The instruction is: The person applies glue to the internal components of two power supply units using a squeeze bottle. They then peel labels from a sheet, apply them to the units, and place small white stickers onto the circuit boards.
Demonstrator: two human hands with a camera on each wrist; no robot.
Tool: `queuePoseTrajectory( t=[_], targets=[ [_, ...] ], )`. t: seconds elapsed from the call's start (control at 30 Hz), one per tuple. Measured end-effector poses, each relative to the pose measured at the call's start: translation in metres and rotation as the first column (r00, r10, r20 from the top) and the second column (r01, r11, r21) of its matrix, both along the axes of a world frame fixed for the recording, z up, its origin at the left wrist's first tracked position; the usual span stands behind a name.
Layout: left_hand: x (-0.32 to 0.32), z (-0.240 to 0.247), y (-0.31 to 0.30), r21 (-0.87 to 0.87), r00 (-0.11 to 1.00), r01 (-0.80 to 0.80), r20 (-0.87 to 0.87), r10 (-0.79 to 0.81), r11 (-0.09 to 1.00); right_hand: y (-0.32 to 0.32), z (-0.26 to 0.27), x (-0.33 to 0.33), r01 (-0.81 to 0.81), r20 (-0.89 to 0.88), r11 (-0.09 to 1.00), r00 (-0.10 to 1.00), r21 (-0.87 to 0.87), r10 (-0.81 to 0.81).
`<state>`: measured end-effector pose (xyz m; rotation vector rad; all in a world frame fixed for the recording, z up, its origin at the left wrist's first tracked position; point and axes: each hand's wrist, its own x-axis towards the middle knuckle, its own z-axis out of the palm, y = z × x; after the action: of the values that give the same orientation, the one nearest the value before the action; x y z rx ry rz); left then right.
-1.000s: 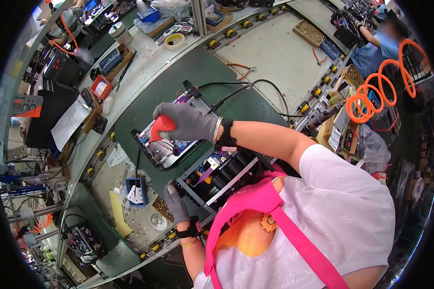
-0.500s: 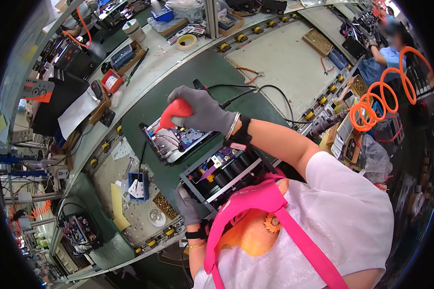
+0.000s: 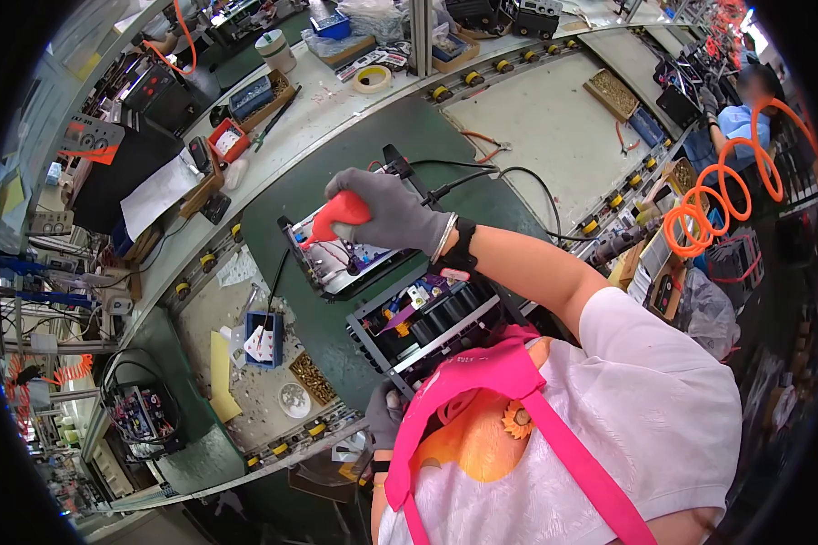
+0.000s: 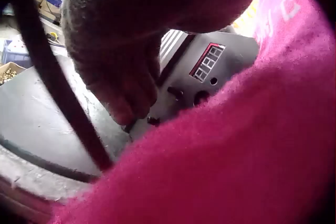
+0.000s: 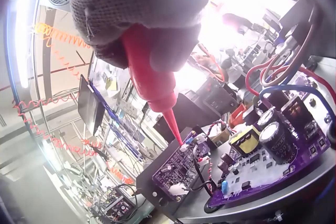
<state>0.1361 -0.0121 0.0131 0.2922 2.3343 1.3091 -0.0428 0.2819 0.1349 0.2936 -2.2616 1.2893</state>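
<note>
My gloved right hand [image 3: 386, 213] grips a red squeeze bottle [image 3: 339, 218], tilted with its tapered nozzle pointing down. In the right wrist view the nozzle tip [image 5: 181, 141] meets a small upright circuit board [image 5: 184, 169] beside a purple board [image 5: 268, 166] with capacitors. Both boards belong to an open chassis [image 3: 364, 277] on the green mat. Closer to my body sits a second metal-framed device [image 3: 427, 327] with black cylinders inside. My gloved left hand [image 3: 386, 413] holds this device's corner, fingers bent at its front panel [image 4: 194, 71]; the apron hides part of it.
A black cable [image 3: 473, 168] runs from the chassis to the right. Beside the mat [image 3: 309, 345] are a blue bin [image 3: 264, 341], a box of brass-coloured fasteners [image 3: 312, 377] and a white dish [image 3: 294, 400]. Pliers [image 3: 486, 141] lie at the back; an orange coiled hose [image 3: 700, 213] hangs right.
The left hand has slid from the nearer device's left side toward the apron at its front corner. The right hand, still holding the bottle, has lifted slightly and tilted, uncovering more of the chassis.
</note>
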Motion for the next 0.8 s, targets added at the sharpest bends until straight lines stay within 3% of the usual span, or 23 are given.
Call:
queuePoseTrajectory(
  t=[0.03, 0.13, 0.23, 0.33, 0.43, 0.47, 0.5, 0.53, 0.57, 0.6, 0.67, 0.73, 0.77, 0.8],
  targets=[
    [0.000, 0.006, 0.001, -0.046, 0.999, 0.036, 0.026, -0.035, 0.998, -0.001, 0.001, 0.001, -0.003, 0.002, 1.000, 1.000, 0.005, 0.003],
    [0.003, -0.013, -0.006, 0.025, 0.993, 0.094, -0.074, -0.092, 0.995, -0.003, 0.001, 0.003, -0.002, -0.002, 1.000, 1.000, 0.011, 0.002],
    [0.009, -0.029, -0.011, -0.021, 0.997, 0.080, -0.008, -0.080, 0.997, -0.005, -0.001, 0.004, -0.001, -0.066, 0.999, 0.998, 0.049, 0.004],
    [0.010, -0.043, -0.014, -0.033, 0.992, 0.122, -0.039, -0.123, 0.992, -0.006, 0.004, 0.009, -0.011, -0.169, 0.975, 0.984, 0.224, 0.050],
    [0.010, -0.051, -0.018, -0.003, 0.989, 0.145, 0.008, -0.145, 0.989, -0.001, 0.008, 0.021, 0.041, -0.258, 0.986, 0.966, 0.159, 0.001],
    [0.007, -0.048, -0.013, 0.010, 0.990, 0.139, 0.033, -0.139, 0.990, 0.000, 0.004, 0.027, 0.101, -0.220, 0.995, 0.971, 0.023, -0.093],
    [0.011, -0.084, -0.026, 0.088, 0.989, 0.104, 0.095, -0.112, 0.991, 0.000, 0.007, 0.038, 0.085, -0.170, 0.993, 0.981, -0.084, -0.098],
    [0.018, -0.079, -0.022, 0.215, 0.986, 0.002, 0.164, -0.038, 0.977, 0.001, 0.016, 0.054, 0.073, -0.117, 0.979, 0.988, -0.190, -0.097],
    [0.018, -0.072, -0.017, 0.200, 0.994, 0.025, 0.098, -0.045, 0.980, 0.004, 0.023, 0.069, 0.066, -0.071, 0.955, 0.993, -0.289, -0.090],
    [0.018, -0.063, -0.012, 0.182, 0.998, 0.045, 0.030, -0.051, 0.982, 0.007, 0.024, 0.083, 0.000, -0.052, 0.963, 0.999, -0.271, -0.015],
    [0.013, -0.108, -0.023, 0.270, 0.988, -0.016, 0.154, -0.027, 0.963, 0.005, 0.017, 0.111, -0.082, -0.011, 0.988, 0.997, -0.132, 0.081],
    [0.018, -0.124, -0.027, 0.231, 0.995, -0.001, 0.099, -0.022, 0.973, -0.002, 0.010, 0.126, -0.153, -0.008, 0.988, 0.988, 0.033, 0.154],
    [0.021, -0.132, -0.029, 0.211, 0.997, 0.005, 0.071, -0.020, 0.978, -0.007, 0.002, 0.130, -0.196, -0.002, 0.980, 0.981, 0.033, 0.196],
    [0.015, -0.097, -0.023, 0.118, 0.994, 0.093, -0.065, -0.086, 0.989, -0.011, -0.004, 0.132, -0.210, -0.010, 0.976, 0.977, 0.050, 0.211]
  ],
)
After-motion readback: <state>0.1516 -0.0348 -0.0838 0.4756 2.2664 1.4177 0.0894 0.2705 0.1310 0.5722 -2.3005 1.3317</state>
